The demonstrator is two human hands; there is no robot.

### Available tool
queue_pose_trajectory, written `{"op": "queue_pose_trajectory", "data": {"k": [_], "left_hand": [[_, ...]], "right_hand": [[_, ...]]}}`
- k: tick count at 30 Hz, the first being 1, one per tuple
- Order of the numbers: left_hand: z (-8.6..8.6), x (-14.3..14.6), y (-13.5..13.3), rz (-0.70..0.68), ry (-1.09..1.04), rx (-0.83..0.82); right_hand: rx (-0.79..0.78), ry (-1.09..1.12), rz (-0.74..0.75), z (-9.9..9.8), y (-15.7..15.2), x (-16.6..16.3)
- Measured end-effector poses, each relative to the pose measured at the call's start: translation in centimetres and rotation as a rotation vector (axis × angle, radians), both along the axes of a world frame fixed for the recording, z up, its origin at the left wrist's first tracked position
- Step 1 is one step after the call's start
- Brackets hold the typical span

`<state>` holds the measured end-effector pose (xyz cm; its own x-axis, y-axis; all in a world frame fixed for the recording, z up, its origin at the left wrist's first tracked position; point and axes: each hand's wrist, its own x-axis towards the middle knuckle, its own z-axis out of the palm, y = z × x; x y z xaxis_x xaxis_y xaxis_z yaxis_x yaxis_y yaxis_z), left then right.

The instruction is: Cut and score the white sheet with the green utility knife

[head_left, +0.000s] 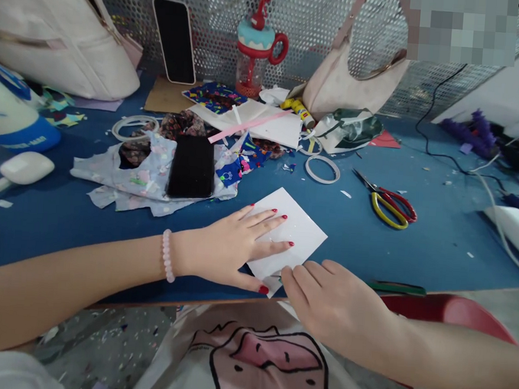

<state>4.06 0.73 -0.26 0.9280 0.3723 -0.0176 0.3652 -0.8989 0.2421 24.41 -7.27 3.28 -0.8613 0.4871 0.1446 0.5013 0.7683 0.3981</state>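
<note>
A square white sheet of paper (304, 230) lies turned cornerwise near the table's front edge. My left hand (234, 240), with red nails and a pink bead bracelet (167, 256), rests on it with fingers spread flat. At the sheet's near corner, my right hand (323, 294) is closed, its fingers curled. Something thin shows by its fingertips, but what it holds is hidden. Scissors (389, 206) with one yellow and one red handle lie to the right. A dark green slim tool (397, 288) lies on the front edge behind my right wrist.
Beyond my left hand, a black phone (193, 166) lies on fabric scraps (110, 172). Another phone (176, 43) leans on the mesh partition, near a red-handled cup (253, 63). Rolls of white tape (322, 169), bags and paper scraps stand behind. A red container (468, 316) sits below the edge.
</note>
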Motion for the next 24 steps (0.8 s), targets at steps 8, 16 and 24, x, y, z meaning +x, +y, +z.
{"op": "queue_pose_trajectory", "data": {"k": [8,16,24], "left_hand": [[0.2,-0.1,0.1,-0.019,-0.019,-0.010],[0.3,-0.1,0.1,-0.012,0.011,-0.012],[0.4,0.0,0.1,-0.002,0.030,-0.009]], "right_hand": [[0.092,-0.077,-0.037,0.2,-1.1,-1.1],[0.141,-0.161,-0.042,0.2,-1.7,-0.8],[0.135,-0.160,-0.059,0.2,-2.2,0.0]]}}
